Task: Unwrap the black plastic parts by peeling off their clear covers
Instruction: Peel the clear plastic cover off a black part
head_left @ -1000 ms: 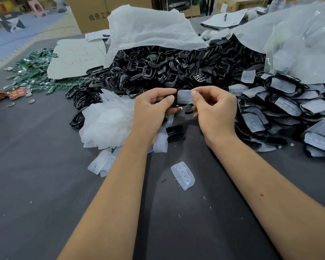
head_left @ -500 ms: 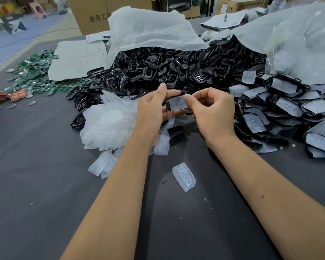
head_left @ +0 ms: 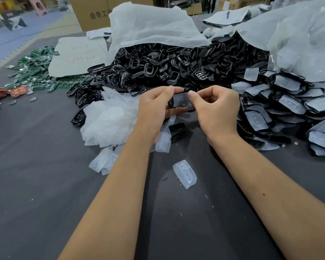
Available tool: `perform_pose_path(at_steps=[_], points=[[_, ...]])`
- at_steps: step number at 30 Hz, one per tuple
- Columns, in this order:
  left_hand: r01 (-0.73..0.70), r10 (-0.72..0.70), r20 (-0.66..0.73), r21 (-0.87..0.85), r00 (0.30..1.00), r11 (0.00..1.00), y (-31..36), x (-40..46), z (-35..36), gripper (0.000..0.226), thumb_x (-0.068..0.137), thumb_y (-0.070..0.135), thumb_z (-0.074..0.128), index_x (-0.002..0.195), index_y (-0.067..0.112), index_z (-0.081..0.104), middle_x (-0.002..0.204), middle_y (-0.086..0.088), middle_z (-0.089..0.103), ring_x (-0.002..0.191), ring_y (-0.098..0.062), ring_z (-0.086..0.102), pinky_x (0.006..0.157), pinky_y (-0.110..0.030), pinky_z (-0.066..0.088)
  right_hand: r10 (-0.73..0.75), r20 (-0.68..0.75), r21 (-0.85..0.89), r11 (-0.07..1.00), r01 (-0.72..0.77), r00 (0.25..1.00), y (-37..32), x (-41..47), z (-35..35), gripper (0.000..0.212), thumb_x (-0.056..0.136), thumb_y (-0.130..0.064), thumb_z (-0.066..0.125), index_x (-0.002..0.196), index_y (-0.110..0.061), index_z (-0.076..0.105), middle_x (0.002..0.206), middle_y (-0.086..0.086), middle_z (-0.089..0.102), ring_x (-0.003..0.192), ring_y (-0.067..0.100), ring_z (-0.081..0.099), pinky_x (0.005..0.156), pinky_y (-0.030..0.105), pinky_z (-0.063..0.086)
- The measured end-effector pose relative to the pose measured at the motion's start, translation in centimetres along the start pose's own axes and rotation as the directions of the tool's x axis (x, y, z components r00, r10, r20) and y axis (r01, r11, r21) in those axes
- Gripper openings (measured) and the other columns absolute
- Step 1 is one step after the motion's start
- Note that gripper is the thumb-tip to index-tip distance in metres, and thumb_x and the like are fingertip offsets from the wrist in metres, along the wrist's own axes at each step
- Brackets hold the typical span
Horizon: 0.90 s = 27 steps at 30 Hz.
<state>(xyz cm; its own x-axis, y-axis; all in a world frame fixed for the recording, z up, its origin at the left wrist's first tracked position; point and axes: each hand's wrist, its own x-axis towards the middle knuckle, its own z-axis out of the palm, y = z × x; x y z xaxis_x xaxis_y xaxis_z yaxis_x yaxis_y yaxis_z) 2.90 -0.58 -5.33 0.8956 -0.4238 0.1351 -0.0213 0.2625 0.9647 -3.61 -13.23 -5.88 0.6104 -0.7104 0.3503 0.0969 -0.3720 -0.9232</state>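
the black plastic part (head_left: 180, 104), its clear cover (head_left: 182, 100) on the upper face, is held up between both sets of fingertips above the dark table (head_left: 45, 194). the left hand (head_left: 154, 107) pinches its left end, thumb under and forefinger along the top edge; the right hand (head_left: 217, 107) pinches the cover's right corner with curled thumb and forefinger.

likely risks: the thin cover could tear if pulled from that one corner too sharply, leaving a scrap stuck down, or the part could slip from the left pinch and fall among the loose pieces below the fingers.

just below lie a peeled cover (head_left: 184, 173) and a heap of peeled covers (head_left: 109, 119). right of the fingers sits a pile of covered parts (head_left: 289, 106). beyond the fingertips, an open white bag (head_left: 150, 27) spills bare black frames (head_left: 158, 70).
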Motion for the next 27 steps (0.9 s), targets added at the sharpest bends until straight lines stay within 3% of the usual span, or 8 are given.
perform_pose_path(at_steps=[5,16,20,23,25,27], points=[[-0.043,0.042,0.019,0.045,0.999,0.998,-0.27,-0.08,-0.11,0.022,0.094,-0.014,0.057,0.109,-0.008,0.073,0.093,-0.018,0.077,0.087,-0.026,0.076,0.074,-0.031,0.062,0.012,-0.001,-0.002,1.0,-0.012,1.0,-0.05,0.01,-0.03,0.019,0.085,-0.029,0.083,0.071,-0.018,0.074,0.064,-0.004,0.072,0.062,0.013,0.07,0.068,0.037,0.061],[-0.054,0.054,0.003,0.069,0.999,0.996,-0.45,0.03,-0.19,0.021,0.095,-0.01,0.06,0.106,-0.003,0.076,0.091,-0.015,0.077,0.087,-0.028,0.076,0.075,-0.034,0.062,0.017,0.002,-0.004,1.0,-0.017,1.0,-0.06,-0.04,0.01,0.02,0.085,-0.028,0.083,0.069,-0.021,0.072,0.062,-0.008,0.07,0.057,0.002,0.063,0.063,0.022,0.052],[-0.055,0.056,-0.009,0.065,0.998,0.996,-0.57,0.03,-0.13,0.021,0.094,-0.011,0.06,0.105,-0.003,0.076,0.093,-0.019,0.077,0.087,-0.03,0.076,0.073,-0.034,0.063,0.011,0.011,-0.011,1.0,-0.01,1.0,-0.05,-0.09,-0.02,0.02,0.085,-0.03,0.082,0.073,-0.021,0.069,0.066,-0.007,0.069,0.06,0.004,0.062,0.065,0.026,0.054],[-0.059,0.06,-0.033,0.049,0.998,0.997,-0.52,0.05,-0.19,0.022,0.094,-0.011,0.059,0.102,0.001,0.077,0.094,-0.021,0.077,0.083,-0.03,0.077,0.073,-0.036,0.063,0.08,0.062,0.062,0.995,-0.084,0.995,-0.02,0.09,-0.05,0.015,0.089,-0.026,0.077,0.085,-0.017,0.066,0.076,0.004,0.071,0.065,0.019,0.066,0.064,0.035,0.053],[-0.061,0.062,-0.039,0.04,0.997,0.997,-0.47,0.08,-0.24,0.023,0.094,-0.011,0.059,0.1,0.002,0.077,0.095,-0.02,0.078,0.085,-0.031,0.078,0.073,-0.036,0.063,0.142,0.136,0.186,0.968,-0.166,0.98,-0.07,0.26,-0.12,0.003,0.095,-0.017,0.068,0.092,-0.015,0.066,0.077,0.005,0.069,0.06,0.019,0.064,0.053,0.031,0.048],[-0.063,0.065,-0.039,0.045,0.997,0.997,-0.42,0.09,-0.24,0.024,0.094,-0.011,0.06,0.1,0.003,0.077,0.097,-0.02,0.078,0.088,-0.031,0.078,0.073,-0.034,0.062,0.183,0.209,0.283,0.929,-0.239,0.961,-0.16,0.42,-0.22,0.011,0.1,-0.009,0.058,0.095,-0.011,0.068,0.078,0.007,0.068,0.055,0.015,0.061,0.043,0.027,0.043]])
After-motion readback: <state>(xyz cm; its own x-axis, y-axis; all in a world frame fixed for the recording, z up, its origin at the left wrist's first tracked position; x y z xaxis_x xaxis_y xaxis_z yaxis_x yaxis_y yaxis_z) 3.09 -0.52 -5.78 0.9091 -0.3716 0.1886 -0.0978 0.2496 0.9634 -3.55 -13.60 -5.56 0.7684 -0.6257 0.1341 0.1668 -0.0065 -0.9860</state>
